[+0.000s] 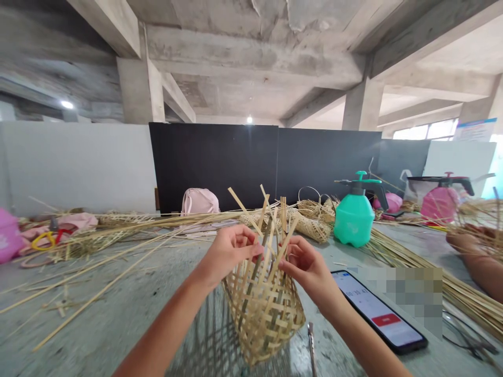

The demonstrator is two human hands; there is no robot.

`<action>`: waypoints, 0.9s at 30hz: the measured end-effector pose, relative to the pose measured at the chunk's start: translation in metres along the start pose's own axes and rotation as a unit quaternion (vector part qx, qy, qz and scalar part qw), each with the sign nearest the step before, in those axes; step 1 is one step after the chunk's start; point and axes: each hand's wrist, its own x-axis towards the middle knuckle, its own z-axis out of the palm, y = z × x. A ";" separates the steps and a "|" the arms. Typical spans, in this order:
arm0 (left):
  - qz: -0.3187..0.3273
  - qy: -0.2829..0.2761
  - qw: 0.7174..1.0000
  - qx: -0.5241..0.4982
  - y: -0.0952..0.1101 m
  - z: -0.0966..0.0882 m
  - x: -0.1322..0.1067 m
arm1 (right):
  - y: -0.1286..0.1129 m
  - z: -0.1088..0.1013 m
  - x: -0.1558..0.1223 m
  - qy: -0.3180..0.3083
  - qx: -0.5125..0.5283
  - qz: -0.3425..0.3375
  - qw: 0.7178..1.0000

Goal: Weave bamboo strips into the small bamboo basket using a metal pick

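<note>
Looking through the head camera, I find the pale, open-weave bamboo basket (267, 314) on the grey-green tabletop (157, 324), just below the fingers, its loose upright strips (283, 209) rising between them. The left hand (234, 248) pinches one strip between thumb and forefinger; the right hand (304, 259) pinches another opposite. Beside the right forearm, I read apparently "00:30" on the black-edged smartphone (389, 317), the last digits blurred. Both forearms angle inward. Farther off, beyond a turquoise plastic spray bottle (353, 220), a blue-topped poster (475, 129) has writing too small to read.
</note>
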 end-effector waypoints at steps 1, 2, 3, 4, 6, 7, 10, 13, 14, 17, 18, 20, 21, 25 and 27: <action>0.003 0.027 1.000 0.009 0.001 0.004 0.000 | 0.000 -0.001 0.000 -0.002 -0.003 -0.001 1.000; 0.006 0.048 0.999 0.017 0.003 0.007 -0.001 | 0.000 -0.002 0.000 -0.005 -0.004 -0.001 1.000; 0.008 0.065 0.998 0.021 0.004 0.010 -0.001 | -0.001 -0.002 0.000 -0.007 -0.004 -0.001 1.000; 0.010 0.079 0.997 0.018 0.006 0.013 -0.002 | -0.001 -0.002 0.000 -0.009 -0.006 0.000 1.000; 0.015 0.104 0.994 -0.005 0.009 0.016 -0.003 | -0.002 -0.001 -0.001 -0.011 -0.010 0.000 1.000; 0.017 0.119 0.993 -0.019 0.010 0.017 -0.003 | -0.003 -0.001 -0.002 -0.013 -0.012 -0.001 1.000; 0.015 0.157 0.987 -0.039 0.012 0.017 -0.003 | -0.003 0.001 -0.002 -0.014 -0.019 -0.011 1.000; 0.011 0.174 0.985 -0.020 0.013 0.015 -0.003 | 0.001 0.002 -0.004 -0.012 -0.039 -0.028 0.999; 0.011 0.174 0.985 -0.007 0.013 0.013 -0.003 | 0.002 0.002 -0.005 -0.003 -0.049 -0.036 0.998; 0.013 0.175 0.983 0.058 0.015 0.007 -0.003 | 0.005 0.004 -0.009 0.046 -0.089 -0.059 0.993; 0.013 0.177 0.981 0.075 0.016 0.006 -0.003 | 0.005 0.006 -0.011 0.062 -0.105 -0.064 0.990; 0.010 0.182 0.979 0.094 0.017 0.005 -0.003 | 0.004 0.009 -0.014 0.095 -0.135 -0.080 0.983; 0.012 0.183 0.978 0.097 0.017 0.006 -0.003 | 0.004 0.011 -0.016 0.113 -0.153 -0.098 0.977; 0.038 0.191 0.974 0.111 0.012 0.011 -0.002 | 0.002 0.016 -0.019 0.172 -0.256 -0.189 0.932; 0.056 0.200 0.971 0.117 0.007 0.012 0.000 | 0.002 0.015 -0.018 0.179 -0.287 -0.203 0.919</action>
